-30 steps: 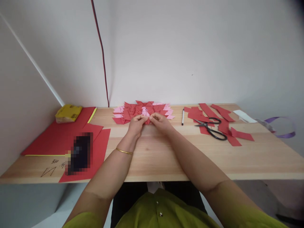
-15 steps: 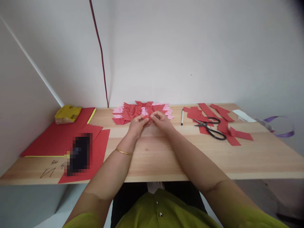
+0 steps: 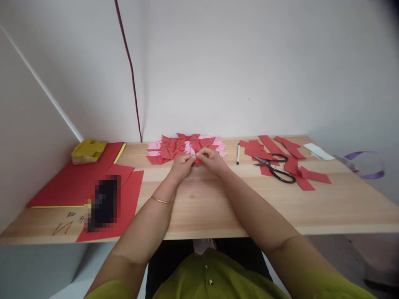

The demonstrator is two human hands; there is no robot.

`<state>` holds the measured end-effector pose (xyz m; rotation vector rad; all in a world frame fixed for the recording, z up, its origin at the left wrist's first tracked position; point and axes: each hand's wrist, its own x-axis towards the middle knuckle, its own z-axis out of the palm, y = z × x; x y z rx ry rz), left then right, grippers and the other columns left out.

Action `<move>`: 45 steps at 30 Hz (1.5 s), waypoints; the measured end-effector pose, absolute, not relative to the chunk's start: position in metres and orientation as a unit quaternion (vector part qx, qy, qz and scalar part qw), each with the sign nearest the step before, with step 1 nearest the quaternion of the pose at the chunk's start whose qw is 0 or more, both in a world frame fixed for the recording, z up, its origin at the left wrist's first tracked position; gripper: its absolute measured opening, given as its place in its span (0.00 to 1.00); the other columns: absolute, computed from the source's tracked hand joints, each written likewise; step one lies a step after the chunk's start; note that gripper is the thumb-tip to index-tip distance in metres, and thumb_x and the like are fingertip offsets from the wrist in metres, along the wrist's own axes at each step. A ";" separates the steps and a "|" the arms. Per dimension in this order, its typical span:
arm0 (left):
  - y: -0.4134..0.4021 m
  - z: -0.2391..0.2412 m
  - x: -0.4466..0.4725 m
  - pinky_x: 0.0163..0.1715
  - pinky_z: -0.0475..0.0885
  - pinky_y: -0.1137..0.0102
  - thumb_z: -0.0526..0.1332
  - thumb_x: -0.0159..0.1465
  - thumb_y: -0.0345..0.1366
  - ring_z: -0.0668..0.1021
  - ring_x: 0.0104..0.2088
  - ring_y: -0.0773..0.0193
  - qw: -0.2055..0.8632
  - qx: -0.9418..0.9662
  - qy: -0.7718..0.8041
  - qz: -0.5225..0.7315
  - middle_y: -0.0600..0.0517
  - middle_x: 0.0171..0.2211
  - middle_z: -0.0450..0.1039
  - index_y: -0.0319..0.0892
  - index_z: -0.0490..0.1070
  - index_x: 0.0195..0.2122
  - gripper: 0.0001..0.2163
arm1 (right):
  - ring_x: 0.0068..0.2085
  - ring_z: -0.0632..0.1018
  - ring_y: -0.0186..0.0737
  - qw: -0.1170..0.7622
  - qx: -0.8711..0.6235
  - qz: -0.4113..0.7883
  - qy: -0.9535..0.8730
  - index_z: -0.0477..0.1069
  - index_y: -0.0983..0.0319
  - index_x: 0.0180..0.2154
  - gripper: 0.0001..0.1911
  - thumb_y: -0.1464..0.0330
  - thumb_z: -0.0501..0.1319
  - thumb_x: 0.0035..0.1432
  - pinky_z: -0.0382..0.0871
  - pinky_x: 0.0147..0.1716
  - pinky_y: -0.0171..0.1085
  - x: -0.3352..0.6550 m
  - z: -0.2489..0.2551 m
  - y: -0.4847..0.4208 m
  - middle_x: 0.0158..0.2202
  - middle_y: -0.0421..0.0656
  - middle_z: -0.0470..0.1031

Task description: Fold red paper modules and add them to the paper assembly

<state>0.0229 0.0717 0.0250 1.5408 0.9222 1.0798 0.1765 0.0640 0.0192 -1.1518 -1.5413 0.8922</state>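
A pile of small folded red and pink paper pieces (image 3: 174,146) lies at the back middle of the wooden table (image 3: 202,203). My left hand (image 3: 181,164) and my right hand (image 3: 211,160) meet at the pile's front edge. Both pinch one small folded red paper piece (image 3: 196,160) between thumbs and fingertips. Most of that piece is hidden by my fingers. A thin gold bangle (image 3: 162,200) sits on my left wrist.
Black scissors (image 3: 276,168) lie on cut red paper strips (image 3: 291,164) to the right, with a pen (image 3: 238,153) beside them. Red paper sheets (image 3: 75,180), a yellow packet (image 3: 89,150) and a blurred dark object (image 3: 102,203) are on the left. A purple ribbon (image 3: 368,165) is at the far right.
My fingertips have shifted slightly on the red piece, with the hands drawn closer together. Nothing else on the table has moved.
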 end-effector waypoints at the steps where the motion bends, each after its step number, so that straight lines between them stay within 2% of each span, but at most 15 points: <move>1: 0.071 0.027 0.023 0.25 0.59 0.73 0.64 0.54 0.42 0.66 0.22 0.68 0.480 0.644 0.383 0.457 0.55 0.17 0.65 0.40 0.68 0.17 0.14 | 0.27 0.67 0.32 0.492 -0.471 0.370 -0.632 0.66 0.62 0.26 0.16 0.56 0.59 0.52 0.62 0.28 0.32 0.176 0.020 0.063 0.24 0.38 0.68; 4: 0.070 0.029 0.023 0.25 0.59 0.73 0.63 0.55 0.40 0.66 0.22 0.68 0.472 0.646 0.381 0.464 0.55 0.17 0.66 0.40 0.67 0.16 0.14 | 0.28 0.68 0.32 0.509 -0.451 0.403 -0.613 0.66 0.62 0.27 0.16 0.55 0.59 0.53 0.63 0.30 0.33 0.175 0.019 0.063 0.25 0.38 0.69; 7: 0.070 0.024 0.024 0.27 0.63 0.72 0.61 0.57 0.43 0.70 0.23 0.66 0.519 0.631 0.384 0.429 0.51 0.20 0.71 0.39 0.71 0.19 0.14 | 0.27 0.67 0.31 0.494 -0.458 0.430 -0.602 0.67 0.63 0.27 0.17 0.55 0.60 0.52 0.62 0.29 0.33 0.178 0.017 0.065 0.24 0.38 0.68; 10: 0.072 0.017 0.025 0.28 0.64 0.71 0.63 0.54 0.43 0.72 0.24 0.66 0.560 0.607 0.394 0.403 0.49 0.22 0.73 0.38 0.73 0.23 0.12 | 0.26 0.67 0.31 0.478 -0.475 0.432 -0.599 0.68 0.63 0.26 0.17 0.55 0.62 0.50 0.61 0.29 0.32 0.183 0.014 0.068 0.24 0.37 0.68; 16: 0.077 0.010 0.027 0.26 0.64 0.73 0.67 0.49 0.38 0.71 0.22 0.70 0.583 0.541 0.389 0.466 0.53 0.19 0.70 0.37 0.69 0.22 0.10 | 0.27 0.69 0.31 0.490 -0.450 0.452 -0.595 0.69 0.62 0.30 0.20 0.52 0.55 0.56 0.63 0.31 0.32 0.182 0.013 0.066 0.24 0.38 0.69; 20: 0.078 0.012 0.027 0.28 0.67 0.72 0.68 0.47 0.38 0.72 0.24 0.69 0.611 0.495 0.388 0.481 0.54 0.21 0.69 0.37 0.69 0.24 0.10 | 0.26 0.68 0.30 0.486 -0.460 0.460 -0.583 0.66 0.62 0.30 0.16 0.54 0.59 0.53 0.62 0.29 0.32 0.182 0.014 0.065 0.23 0.36 0.67; 24: 0.077 0.014 0.027 0.27 0.66 0.74 0.68 0.48 0.38 0.70 0.25 0.70 0.593 0.504 0.389 0.494 0.53 0.24 0.70 0.38 0.72 0.27 0.10 | 0.26 0.68 0.30 0.469 -0.465 0.433 -0.613 0.68 0.62 0.31 0.15 0.56 0.61 0.51 0.61 0.28 0.32 0.184 0.016 0.065 0.24 0.36 0.68; 28: 0.078 0.015 0.025 0.25 0.64 0.76 0.67 0.49 0.38 0.68 0.24 0.71 0.561 0.529 0.393 0.501 0.54 0.23 0.68 0.38 0.71 0.24 0.09 | 0.27 0.70 0.32 0.460 -0.445 0.449 -0.623 0.68 0.62 0.34 0.15 0.57 0.62 0.50 0.63 0.28 0.32 0.182 0.017 0.065 0.25 0.37 0.69; 32: 0.077 0.016 0.025 0.25 0.63 0.75 0.66 0.49 0.36 0.67 0.23 0.71 0.559 0.528 0.400 0.499 0.54 0.22 0.67 0.38 0.70 0.22 0.08 | 0.29 0.71 0.32 0.474 -0.431 0.447 -0.624 0.66 0.61 0.39 0.14 0.59 0.59 0.53 0.64 0.31 0.33 0.182 0.017 0.065 0.28 0.38 0.70; 35: 0.076 0.017 0.025 0.24 0.63 0.75 0.66 0.48 0.35 0.68 0.22 0.71 0.586 0.521 0.397 0.476 0.54 0.21 0.67 0.38 0.69 0.22 0.07 | 0.31 0.70 0.32 0.465 -0.424 0.406 -0.662 0.67 0.61 0.37 0.10 0.62 0.56 0.56 0.64 0.33 0.33 0.185 0.019 0.065 0.32 0.39 0.69; 38: 0.076 0.017 0.024 0.24 0.64 0.74 0.66 0.47 0.34 0.69 0.22 0.71 0.604 0.505 0.401 0.469 0.53 0.20 0.68 0.38 0.69 0.21 0.07 | 0.31 0.69 0.32 0.437 -0.422 0.409 -0.681 0.68 0.61 0.37 0.09 0.64 0.55 0.56 0.63 0.34 0.33 0.187 0.022 0.063 0.31 0.38 0.69; 45: 0.081 0.019 0.022 0.26 0.69 0.70 0.65 0.43 0.34 0.71 0.23 0.68 0.647 0.386 0.413 0.511 0.55 0.18 0.67 0.38 0.65 0.18 0.09 | 0.30 0.68 0.31 0.427 -0.331 0.520 -0.662 0.62 0.59 0.45 0.21 0.68 0.63 0.48 0.64 0.32 0.32 0.182 0.019 0.062 0.29 0.36 0.64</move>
